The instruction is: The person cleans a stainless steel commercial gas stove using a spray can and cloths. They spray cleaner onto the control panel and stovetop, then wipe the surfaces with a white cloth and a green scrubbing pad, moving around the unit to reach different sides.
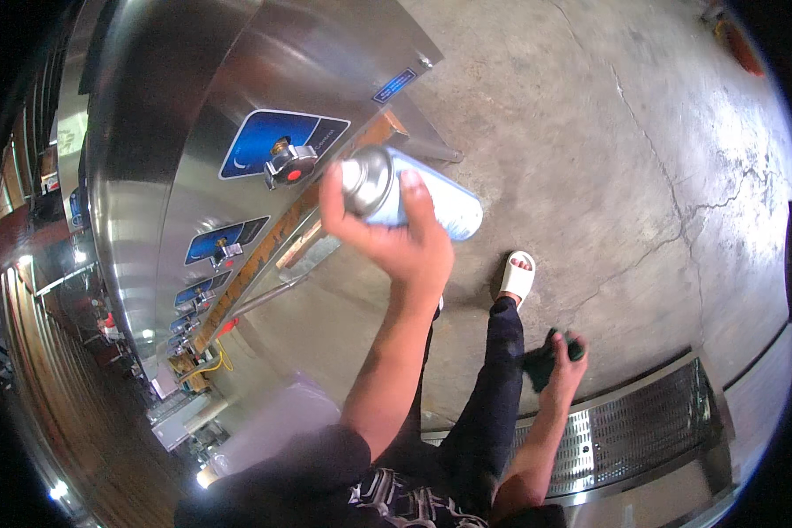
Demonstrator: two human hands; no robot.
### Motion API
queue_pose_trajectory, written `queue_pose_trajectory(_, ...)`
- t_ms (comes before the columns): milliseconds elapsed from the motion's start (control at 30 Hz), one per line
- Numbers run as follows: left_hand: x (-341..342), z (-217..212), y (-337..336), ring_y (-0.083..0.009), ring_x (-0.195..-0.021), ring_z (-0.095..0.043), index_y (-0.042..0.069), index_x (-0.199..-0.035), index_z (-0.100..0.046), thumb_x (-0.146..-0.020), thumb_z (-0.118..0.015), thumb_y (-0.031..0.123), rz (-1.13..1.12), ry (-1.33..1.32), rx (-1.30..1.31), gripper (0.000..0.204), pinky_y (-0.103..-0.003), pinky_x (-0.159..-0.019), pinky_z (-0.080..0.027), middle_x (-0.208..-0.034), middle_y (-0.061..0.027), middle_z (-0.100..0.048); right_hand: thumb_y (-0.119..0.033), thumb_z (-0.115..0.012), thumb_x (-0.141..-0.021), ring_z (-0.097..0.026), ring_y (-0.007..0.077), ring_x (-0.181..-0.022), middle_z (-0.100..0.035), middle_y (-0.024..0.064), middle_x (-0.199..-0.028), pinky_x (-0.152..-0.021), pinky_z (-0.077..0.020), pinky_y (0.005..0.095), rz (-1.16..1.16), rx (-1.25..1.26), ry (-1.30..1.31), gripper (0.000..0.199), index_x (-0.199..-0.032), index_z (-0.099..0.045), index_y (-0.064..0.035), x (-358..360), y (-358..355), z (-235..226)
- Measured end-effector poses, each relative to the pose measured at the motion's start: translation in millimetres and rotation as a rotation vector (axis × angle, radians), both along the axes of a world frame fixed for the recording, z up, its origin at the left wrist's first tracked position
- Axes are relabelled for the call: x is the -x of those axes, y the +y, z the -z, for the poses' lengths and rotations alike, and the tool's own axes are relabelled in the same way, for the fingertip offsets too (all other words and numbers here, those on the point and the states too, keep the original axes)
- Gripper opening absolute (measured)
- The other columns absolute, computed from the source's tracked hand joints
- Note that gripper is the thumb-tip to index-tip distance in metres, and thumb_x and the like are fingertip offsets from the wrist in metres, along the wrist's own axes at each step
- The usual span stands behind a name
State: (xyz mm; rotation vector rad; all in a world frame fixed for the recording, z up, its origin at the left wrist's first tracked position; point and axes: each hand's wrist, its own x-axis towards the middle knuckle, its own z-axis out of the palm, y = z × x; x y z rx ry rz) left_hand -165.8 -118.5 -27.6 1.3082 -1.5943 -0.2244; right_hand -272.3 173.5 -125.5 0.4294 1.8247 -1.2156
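Note:
My left hand [414, 251] is wrapped round a light blue and white aerosol spray can [446, 201] with a silver top. The can lies tilted, its nozzle end to the left and its base to the lower right. The index finger reaches up to the white nozzle. Just left of that finger is a silver control knob [290, 167] with a red centre, on a blue plate of the stainless steel front panel [264, 84]. Lower and to the right, my right hand [568, 368] is closed on a dark green cloth or pad [541, 365], held away from the panel.
Several more knobs on blue plates [226, 242] run along the panel toward the lower left. Under it is a worn brown edge [238, 308]. A perforated metal grate [629, 437] lies at the lower right. The floor is cracked concrete [607, 176]; my foot in a white slide sandal [518, 275] stands there.

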Motion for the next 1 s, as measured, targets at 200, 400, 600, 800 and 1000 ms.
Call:
queue_pose_trajectory(200, -48.6, -4.5, 49.3, -0.0365, -0.109, -0.059, -0.005, -0.148, -0.018, -0.097, -0.062, 0.03, 0.106, 0.203, -0.01, 0.076, -0.048, -0.088, -0.059, -0.133, -0.0238, -0.037, -0.012, -0.082, -0.086, -0.065, 0.0157, -0.085, -0.065, 0.0063, -0.096, -0.075, -0.0549, 0.029, -0.076, 0.448, 0.369, 0.042, -0.12, -0.058, -0.001, 20.0, -146.9, -37.8)
queue_pose_trajectory(400, -107.1, -16.6, 67.3, -0.0387, -0.096, -0.064, 0.003, -0.144, -0.018, -0.097, -0.058, 0.051, 0.086, 0.12, -0.076, 0.078, -0.049, -0.078, -0.062, -0.129, -0.0293, -0.043, -0.015, -0.09, -0.078, -0.068, 0.0112, -0.086, -0.071, 0.0042, -0.095, -0.076, -0.0552, 0.0261, -0.437, 0.902, 0.798, 0.046, -0.115, -0.065, -0.0048, -30.2, -288.3, -91.2)
queue_pose_trajectory(600, -139.8, -14.6, 65.6, -0.0397, -0.099, -0.064, 0.012, -0.146, -0.019, -0.095, -0.062, 0.054, 0.047, 0.14, -0.145, 0.079, -0.053, -0.082, -0.06, -0.129, -0.0268, -0.042, -0.014, -0.089, -0.078, -0.071, 0.0123, -0.082, -0.074, 0.0045, -0.09, -0.073, -0.0559, 0.0272, -0.432, 1.01, 1.02, 0.035, -0.105, -0.068, -0.0052, -45.1, -341.1, -94.7)
queue_pose_trajectory(800, -146.6, -10.5, 69.9, -0.0408, -0.1, -0.063, 0.012, -0.148, -0.018, -0.096, -0.061, 0.05, 0.059, 0.164, -0.195, 0.077, -0.054, -0.085, -0.059, -0.131, -0.0264, -0.041, -0.013, -0.088, -0.078, -0.071, 0.012, -0.081, -0.074, 0.0046, -0.089, -0.07, -0.0562, 0.0274, -0.389, 1.023, 1.052, 0.033, -0.103, -0.068, -0.0056, -52.4, -352.9, -91.2)
queue_pose_trajectory(1000, -145.0, -13.5, 72.6, -0.0417, -0.1, -0.063, 0.013, -0.148, -0.017, -0.096, -0.061, 0.051, 0.088, 0.205, -0.226, 0.078, -0.054, -0.084, -0.058, -0.132, -0.0263, -0.043, -0.015, -0.088, -0.078, -0.072, 0.0143, -0.08, -0.073, 0.0058, -0.089, -0.068, -0.0562, 0.0283, -0.305, 0.934, 1.054, 0.033, -0.103, -0.068, -0.0064, -41.6, -363.3, -92.1)
